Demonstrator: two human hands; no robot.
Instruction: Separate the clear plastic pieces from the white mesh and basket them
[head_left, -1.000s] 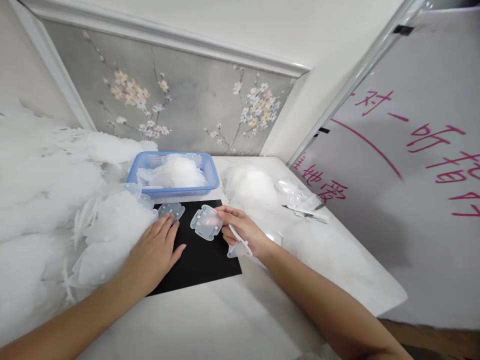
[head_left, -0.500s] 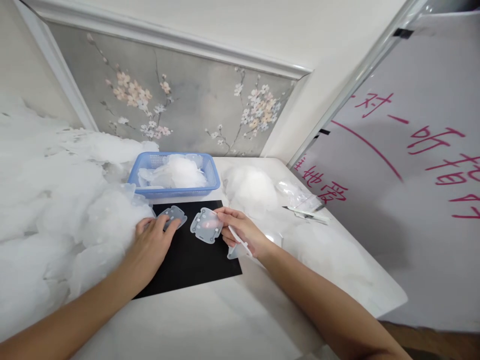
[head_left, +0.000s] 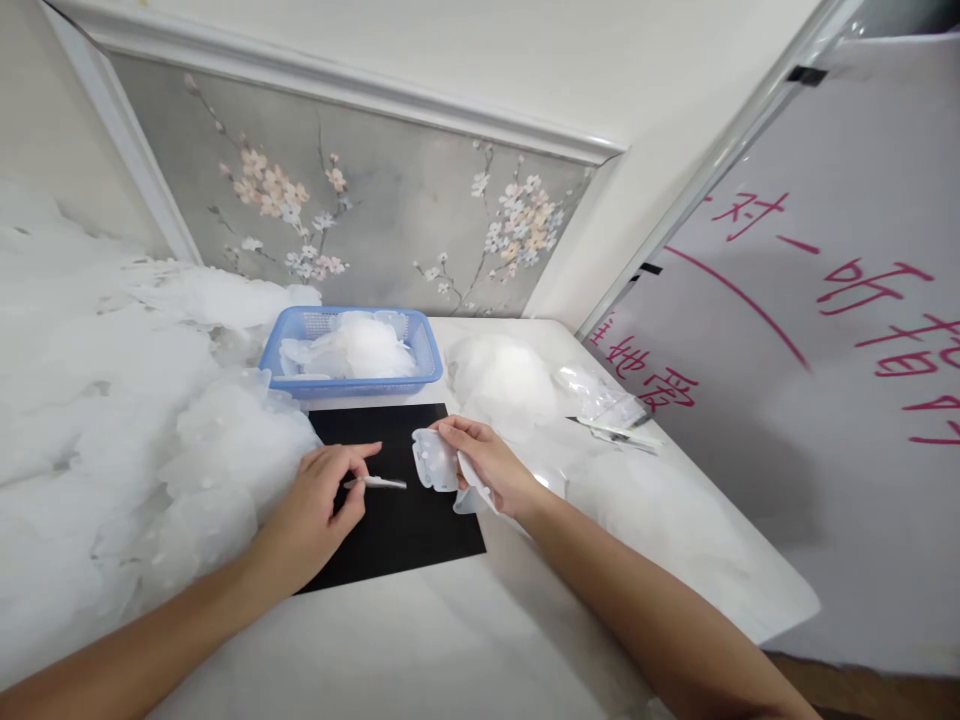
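Over the black mat, my left hand pinches a thin translucent piece, seen nearly edge-on, with the index finger stretched out. My right hand grips translucent pieces; one piece with small round dots stands out from its fingertips, and others stick out below the palm. The black mat lies on the white table beneath both hands. A gap separates the left hand's piece from those in the right hand.
A blue basket with translucent pieces stands behind the mat. Large heaps of similar pieces fill the left side. Another pile, clear bags and a pen-like tool lie right. A whiteboard borders the table.
My left hand has lifted a piece off the mat and turned it edge-on, moving slightly right. The dotted piece in my right hand has tilted and turned.
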